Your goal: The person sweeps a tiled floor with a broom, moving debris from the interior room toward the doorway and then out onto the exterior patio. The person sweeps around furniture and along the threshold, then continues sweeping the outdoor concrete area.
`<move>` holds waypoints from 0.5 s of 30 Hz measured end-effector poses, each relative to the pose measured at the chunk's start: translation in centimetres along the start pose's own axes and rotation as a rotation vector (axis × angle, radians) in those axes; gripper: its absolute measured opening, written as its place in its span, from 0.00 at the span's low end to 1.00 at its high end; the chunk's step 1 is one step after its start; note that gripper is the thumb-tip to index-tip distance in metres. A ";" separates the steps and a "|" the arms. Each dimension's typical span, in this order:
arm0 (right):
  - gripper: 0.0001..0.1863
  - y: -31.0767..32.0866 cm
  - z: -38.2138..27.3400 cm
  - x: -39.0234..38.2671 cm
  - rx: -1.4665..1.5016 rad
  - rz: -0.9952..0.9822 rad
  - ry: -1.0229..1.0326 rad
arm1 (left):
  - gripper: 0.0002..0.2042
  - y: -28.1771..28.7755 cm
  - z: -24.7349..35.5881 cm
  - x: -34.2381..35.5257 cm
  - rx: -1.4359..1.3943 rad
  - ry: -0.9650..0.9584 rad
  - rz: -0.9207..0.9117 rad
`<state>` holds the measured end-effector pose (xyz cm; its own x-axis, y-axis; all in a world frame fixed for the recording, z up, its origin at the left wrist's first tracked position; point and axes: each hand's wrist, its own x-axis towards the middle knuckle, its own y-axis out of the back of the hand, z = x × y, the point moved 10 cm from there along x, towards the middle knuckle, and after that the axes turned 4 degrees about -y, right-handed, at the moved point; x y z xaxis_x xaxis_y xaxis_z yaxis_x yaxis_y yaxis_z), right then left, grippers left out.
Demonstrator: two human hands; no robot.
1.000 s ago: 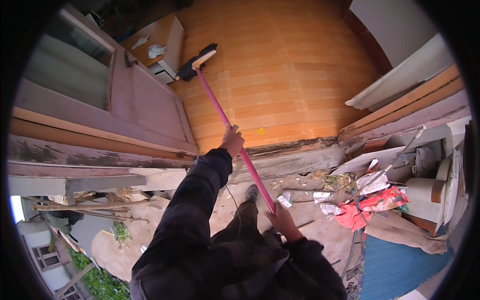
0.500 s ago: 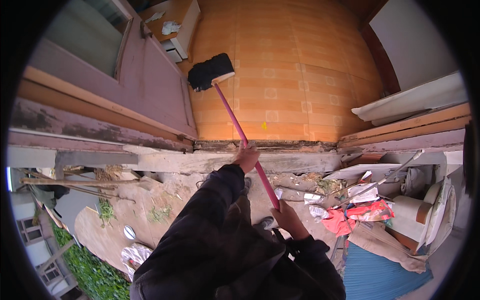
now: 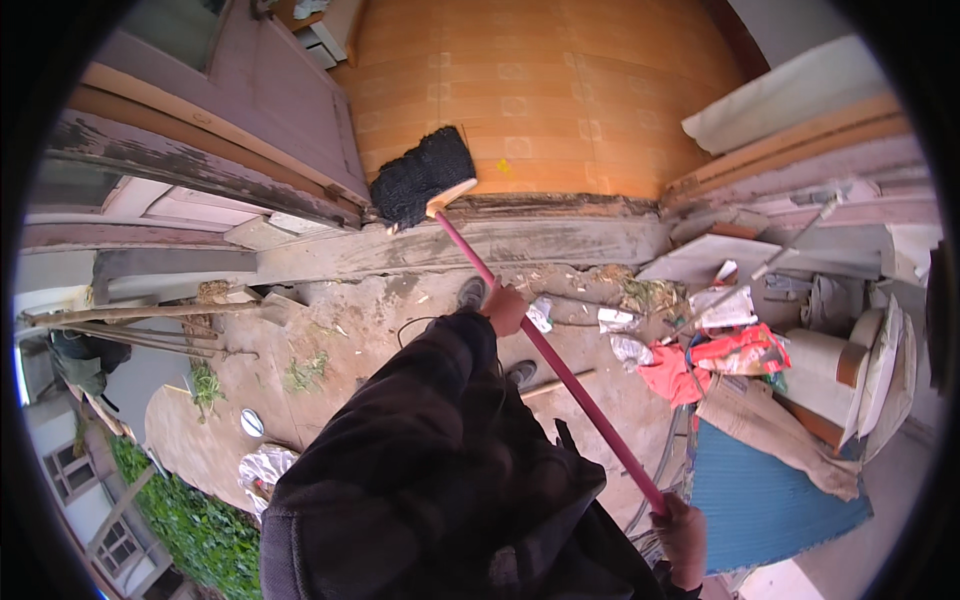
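Observation:
A mop with a dark, shaggy head [image 3: 420,170] and a long pink pole [image 3: 575,390] lies across my view. The head rests at the near edge of the orange patterned floor [image 3: 600,120], by the left door frame and the worn threshold [image 3: 530,236]. My left hand [image 3: 504,310] is closed around the pole, in front of my dark sleeve. Lower right, my right hand [image 3: 684,530] grips the pole toward its end. A small yellow scrap [image 3: 504,166] lies on the floor right of the head.
The open pink door [image 3: 260,110] stands left of the doorway. A clutter of red bags [image 3: 668,375], boards and papers lies at right, beside a blue corrugated sheet [image 3: 760,500]. Long poles [image 3: 150,315] are at left, with a white bundle [image 3: 268,465] below. Leaves and debris litter the concrete.
The mop head has come toward me from deep inside the room to the threshold. My right hand has moved down and right along with the pole. The view has shifted.

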<state>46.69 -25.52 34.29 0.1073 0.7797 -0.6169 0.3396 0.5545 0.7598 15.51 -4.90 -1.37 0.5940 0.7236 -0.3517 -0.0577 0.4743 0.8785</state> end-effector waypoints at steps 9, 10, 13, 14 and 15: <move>0.10 2.5 15.4 -6.7 -0.332 0.399 -0.088 | 0.11 -4.3 14.6 -5.0 -0.107 -0.104 -0.146; 0.08 2.5 17.3 -7.2 -0.330 0.414 -0.106 | 0.13 -3.7 16.0 -5.7 -0.097 -0.132 -0.131; 0.07 1.5 22.7 -8.6 -0.332 0.435 -0.140 | 0.17 -3.0 20.2 -7.9 -0.188 -0.254 -0.220; 0.06 0.9 24.4 -9.3 -0.318 0.441 -0.163 | 0.18 -2.7 21.7 -8.4 -0.188 -0.303 -0.227; 0.04 0.2 25.9 -9.9 -0.311 0.449 -0.178 | 0.20 -2.6 23.0 -8.9 -0.182 -0.352 -0.239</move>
<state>69.94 -40.71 35.25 0.3420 0.9124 -0.2247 -0.0635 0.2610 0.9632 28.86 -24.14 6.93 0.8423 0.3836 -0.3787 -0.0072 0.7105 0.7037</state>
